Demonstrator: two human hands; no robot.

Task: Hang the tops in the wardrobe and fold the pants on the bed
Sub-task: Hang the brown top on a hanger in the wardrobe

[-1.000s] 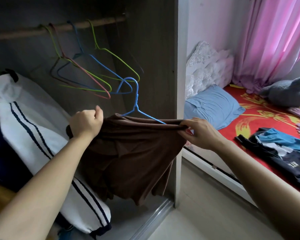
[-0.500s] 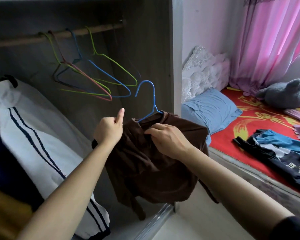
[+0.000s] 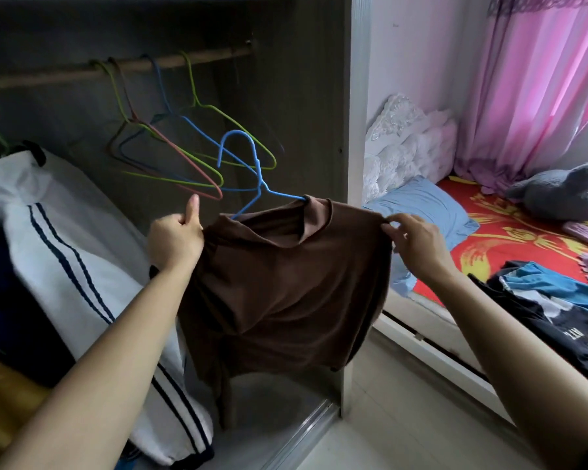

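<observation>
Wardrobe — brown top stretched between left hand, right hand.

We find white block lettering only on the black printed garment lying on the red-sheeted bed; it stands upside down to us, partly cut off at the frame edge; we cannot read it.

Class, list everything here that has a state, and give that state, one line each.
blue hanger: inside brown top, hook off rail.
brown top: held up, unhung.
left grip: holds top's shoulder.
right grip: pinches other shoulder.
wardrobe: open.
bed clothes: unfolded.
</observation>
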